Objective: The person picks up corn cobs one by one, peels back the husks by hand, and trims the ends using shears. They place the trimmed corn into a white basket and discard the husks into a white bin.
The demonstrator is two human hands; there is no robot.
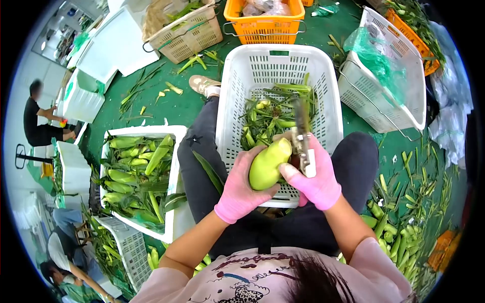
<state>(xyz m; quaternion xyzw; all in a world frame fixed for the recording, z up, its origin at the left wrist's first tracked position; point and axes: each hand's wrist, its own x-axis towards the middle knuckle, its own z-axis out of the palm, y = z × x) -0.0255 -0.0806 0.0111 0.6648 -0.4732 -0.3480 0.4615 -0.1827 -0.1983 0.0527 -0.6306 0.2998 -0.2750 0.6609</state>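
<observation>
My left hand point(241, 183), in a pink glove with bare fingertips, is wrapped round a smooth pale-green ear of corn point(268, 166). The ear is in its husk, and its pale cut end tilts up toward my right hand point(318, 177). That hand, gloved the same way, is closed on a knife point(302, 144) whose blurred blade points away from me. The right thumb lies against or very near the corn. Beneath both hands, between my knees, stands a white slotted crate point(230, 86) with green husk leaves and trimmings point(268, 118) inside.
To the left, a white foam box point(178, 146) holds several husked-in ears. Corn and trimmings point(399, 237) cover the floor at right. Around the back stand a beige crate point(197, 33), an orange crate point(265, 30) and a white crate point(384, 96). Other people point(38, 116) sit at far left.
</observation>
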